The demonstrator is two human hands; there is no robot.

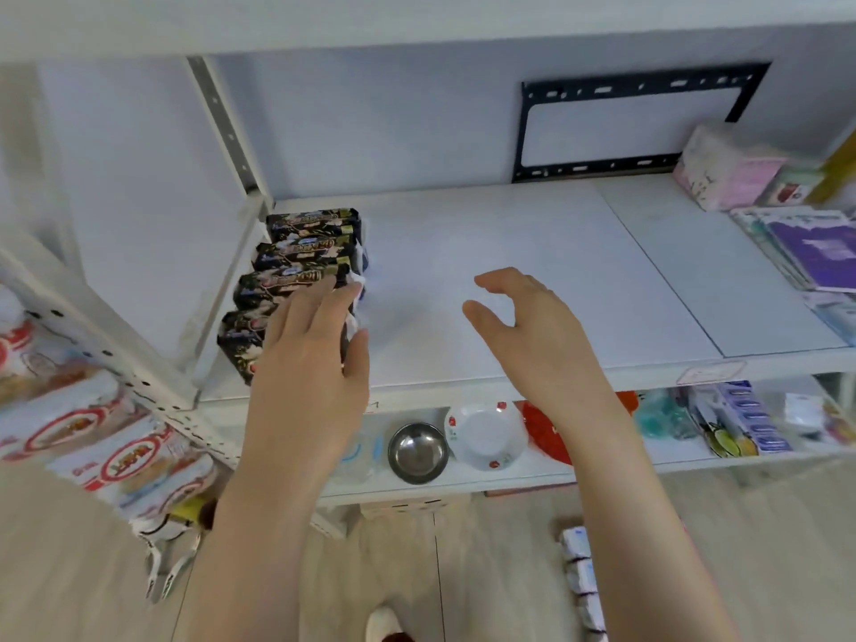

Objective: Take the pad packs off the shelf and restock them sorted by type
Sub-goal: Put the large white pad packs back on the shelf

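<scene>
Black pad packs (303, 251) — four in a row, left end of shelf (532, 234). Left hand (310, 359): fingers straight, touching the nearest packs. Right hand (532, 331) — loosely curled, empty, apart to their right.

You have a broad bare stretch of shelf board (509, 252) in the middle, from the near edge to the back wall (393, 132). At the left, a row of black pad packs (296, 266) stands along the upright post (231, 132); at the far right a pink box (722, 173) and purple packs (820, 252) crowd the corner. The upper shelf (417, 20) closes you in overhead.
</scene>
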